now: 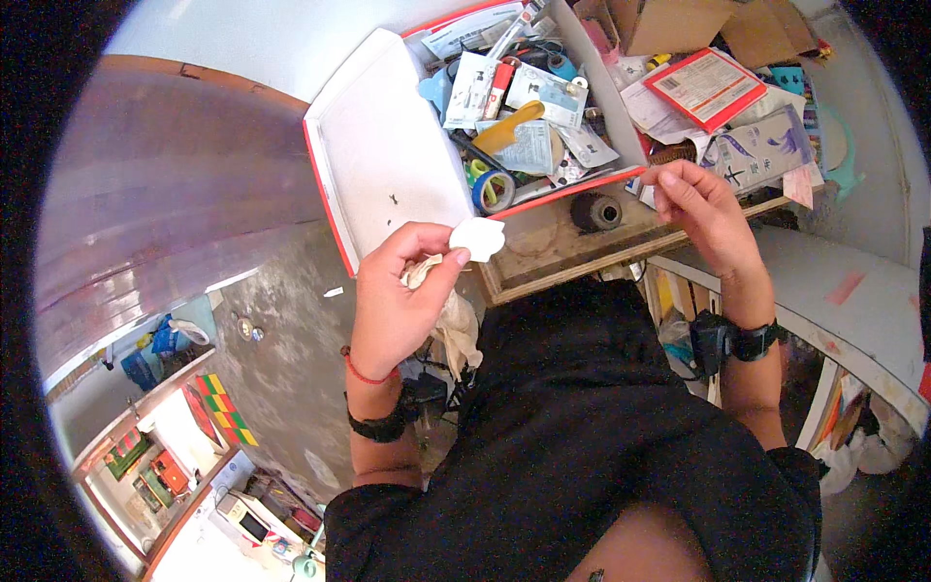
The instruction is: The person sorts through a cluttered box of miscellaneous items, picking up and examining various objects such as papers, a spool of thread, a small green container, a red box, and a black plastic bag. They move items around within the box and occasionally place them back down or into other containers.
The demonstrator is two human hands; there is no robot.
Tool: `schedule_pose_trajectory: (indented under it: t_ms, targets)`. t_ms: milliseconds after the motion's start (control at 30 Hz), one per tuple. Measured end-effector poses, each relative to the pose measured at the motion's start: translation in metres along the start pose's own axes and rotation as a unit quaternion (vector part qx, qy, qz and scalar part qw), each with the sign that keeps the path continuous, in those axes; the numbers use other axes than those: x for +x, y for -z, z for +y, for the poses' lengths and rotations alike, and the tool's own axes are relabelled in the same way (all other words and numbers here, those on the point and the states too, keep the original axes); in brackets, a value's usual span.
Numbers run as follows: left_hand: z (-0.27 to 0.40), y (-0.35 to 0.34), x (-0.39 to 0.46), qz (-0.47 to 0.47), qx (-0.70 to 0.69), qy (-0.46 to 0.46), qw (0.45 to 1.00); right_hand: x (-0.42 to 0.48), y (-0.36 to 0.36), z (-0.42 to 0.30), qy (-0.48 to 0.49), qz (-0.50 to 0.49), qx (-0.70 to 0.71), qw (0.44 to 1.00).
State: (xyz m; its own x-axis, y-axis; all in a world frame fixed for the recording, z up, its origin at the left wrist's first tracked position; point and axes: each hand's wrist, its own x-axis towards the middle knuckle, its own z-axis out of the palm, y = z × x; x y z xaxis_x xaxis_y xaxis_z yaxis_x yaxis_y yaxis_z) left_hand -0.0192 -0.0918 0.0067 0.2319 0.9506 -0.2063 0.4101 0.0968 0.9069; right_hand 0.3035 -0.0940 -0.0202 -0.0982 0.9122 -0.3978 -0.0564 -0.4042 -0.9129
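Note:
Between the thumb and fingers of my left hand (411,298) is a small flat white piece (478,239) with an uneven edge. The same hand also holds a crumpled beige cloth (458,331) that hangs below the palm. My right hand (691,196) is raised at the near right corner of an open box with a red rim (567,194); its fingers are bent, and whether anything small is between them cannot be told. In the box lie a yellow plastic handle-like piece (509,131), a roll of blue tape (494,191) and several small printed packets (549,97).
The box's white lid (393,145) lies folded out to the left. A dark round roll (596,212) rests in the wooden drawer or tray (531,280) below. A red-edged packet (705,89), papers and cardboard (669,25) are piled at right. A white curved shelf (814,291) stands beside me.

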Motion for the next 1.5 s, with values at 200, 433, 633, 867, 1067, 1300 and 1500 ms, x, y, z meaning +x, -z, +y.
schedule_pose_trajectory:
  t_ms: [200,433,633,867,1067,1300,1500]
  targets:
    - [-0.001,0.0,-0.005,-0.019,0.023,0.034,0.999,-0.005,0.009,0.008,-0.021,0.055,0.016,0.998]
    - [-0.005,-0.047,0.008,-0.017,0.198,-0.047,0.979,-0.004,0.026,0.025,0.001,0.045,-0.207,0.977]
    - [-0.007,-0.063,0.018,-0.058,0.272,-0.054,0.959,0.011,0.038,0.032,0.088,0.293,-0.126,0.943]
    - [0.011,-0.052,0.039,-0.025,0.146,-0.06,0.987,0.086,0.125,0.039,0.021,0.494,-0.076,0.866]
    - [0.031,-0.049,0.05,-0.006,0.123,-0.057,0.991,0.105,0.16,0.042,0.006,0.489,-0.073,0.869]
    - [0.015,-0.027,0.047,0.056,0.109,-0.004,0.992,0.025,0.243,0.035,0.139,0.565,-0.077,0.81]
    - [0.022,-0.034,0.057,0.037,0.084,-0.006,0.996,0.032,0.151,0.02,0.208,0.358,-0.463,0.784]
